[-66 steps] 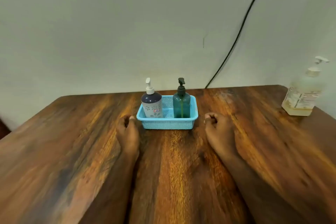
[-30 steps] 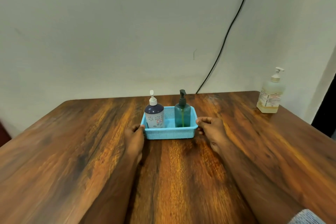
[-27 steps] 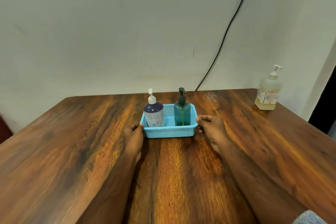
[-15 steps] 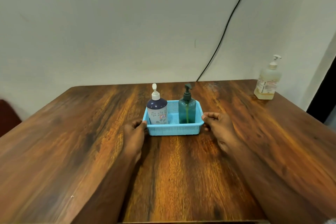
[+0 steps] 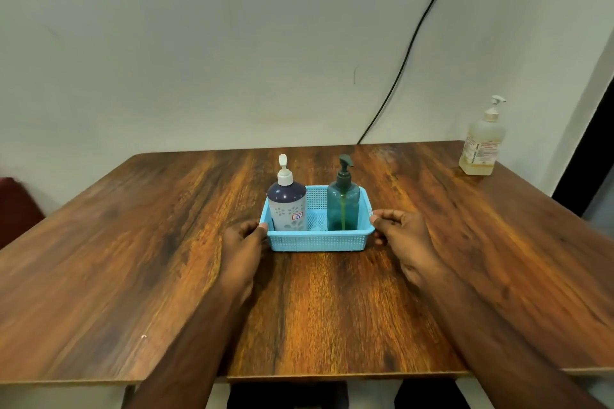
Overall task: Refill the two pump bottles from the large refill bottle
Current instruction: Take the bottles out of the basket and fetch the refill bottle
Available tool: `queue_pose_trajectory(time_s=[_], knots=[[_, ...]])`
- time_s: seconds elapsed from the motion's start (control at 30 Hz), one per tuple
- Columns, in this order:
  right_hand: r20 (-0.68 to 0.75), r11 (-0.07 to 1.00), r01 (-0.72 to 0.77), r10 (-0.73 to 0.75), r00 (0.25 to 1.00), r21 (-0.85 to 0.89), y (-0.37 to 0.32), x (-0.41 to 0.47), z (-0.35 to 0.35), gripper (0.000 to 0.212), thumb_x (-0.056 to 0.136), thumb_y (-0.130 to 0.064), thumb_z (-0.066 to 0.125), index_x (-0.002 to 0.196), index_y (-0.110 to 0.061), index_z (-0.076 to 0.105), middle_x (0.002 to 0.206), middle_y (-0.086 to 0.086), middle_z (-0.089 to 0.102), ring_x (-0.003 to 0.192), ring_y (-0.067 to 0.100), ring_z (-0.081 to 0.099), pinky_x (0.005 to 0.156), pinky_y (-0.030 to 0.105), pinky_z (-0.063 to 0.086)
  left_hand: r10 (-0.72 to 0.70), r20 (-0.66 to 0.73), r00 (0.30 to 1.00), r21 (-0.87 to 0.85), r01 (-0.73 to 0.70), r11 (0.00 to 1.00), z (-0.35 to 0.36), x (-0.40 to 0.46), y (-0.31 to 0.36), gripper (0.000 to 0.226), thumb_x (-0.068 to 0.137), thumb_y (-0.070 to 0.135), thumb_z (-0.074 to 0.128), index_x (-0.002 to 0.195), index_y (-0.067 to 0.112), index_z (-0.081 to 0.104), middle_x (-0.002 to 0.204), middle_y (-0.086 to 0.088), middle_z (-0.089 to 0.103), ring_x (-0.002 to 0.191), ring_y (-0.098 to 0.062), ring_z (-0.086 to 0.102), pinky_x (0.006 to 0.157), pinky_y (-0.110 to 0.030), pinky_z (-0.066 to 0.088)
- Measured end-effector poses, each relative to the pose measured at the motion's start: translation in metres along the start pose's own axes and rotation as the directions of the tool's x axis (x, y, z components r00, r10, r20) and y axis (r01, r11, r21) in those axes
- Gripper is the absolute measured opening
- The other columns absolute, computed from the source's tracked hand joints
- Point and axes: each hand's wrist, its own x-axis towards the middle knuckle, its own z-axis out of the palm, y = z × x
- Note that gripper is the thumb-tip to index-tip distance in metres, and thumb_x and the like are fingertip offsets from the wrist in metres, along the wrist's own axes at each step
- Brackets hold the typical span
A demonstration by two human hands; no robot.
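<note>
Since the earliest frame, when your fists lay on the wood beside it, you have taken hold of the blue basket (image 5: 319, 241) at both ends, and it now sits nearer to you, further from the wall. Your left hand (image 5: 242, 244) grips the basket's left end, fingers curled against the rim just beside the dark blue pump bottle (image 5: 287, 207). Your right hand (image 5: 400, 232) grips the right end, thumb over the rim and fingers curled round the side wall. Both forearms reach in from the near edge of the wooden table (image 5: 166, 242). The basket rests on the table, roughly in the middle of it. Inside it the two pump bottles stand upright: the dark blue one with a white pump and a pale flowered lower half in the left end, and the teal see-through pump bottle (image 5: 343, 206) with a dark pump in the right end, a gap of basket floor between them. The large refill bottle (image 5: 481, 146), pale and see-through with a white pump and a printed label, stands upright at the far right corner of the table, well apart from the basket and from both hands. A black cable (image 5: 412, 40) runs down the wall behind the table.
</note>
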Motion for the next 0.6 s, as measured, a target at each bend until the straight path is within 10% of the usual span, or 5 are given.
queue_pose_trajectory(time_s=[0.27,0.6], knots=[[-0.048,0.998,0.007,-0.010,0.999,-0.059,0.000,0.000,-0.004,0.007,0.094,-0.014,0.069,0.099,-0.013,0.073,0.082,0.006,0.075,0.066,0.010,0.065,0.061,0.028,0.054,0.379,-0.328,0.865,0.245,-0.310,0.919,0.011,-0.023,0.003,0.010,0.094,0.018,0.067,0.103,0.020,0.065,0.093,0.002,0.065,0.086,-0.013,0.062,0.066,-0.024,0.049],[-0.218,0.989,0.086,-0.110,0.970,-0.117,-0.024,0.029,-0.047,0.004,0.091,-0.011,0.071,0.092,-0.015,0.069,0.079,0.007,0.070,0.067,0.016,0.065,0.065,0.032,0.058,0.631,0.154,0.760,0.235,-0.649,0.723,0.145,-0.042,0.046,0.022,0.089,0.013,0.071,0.076,0.025,0.058,0.070,0.011,0.060,0.067,-0.008,0.059,0.061,-0.014,0.044]])
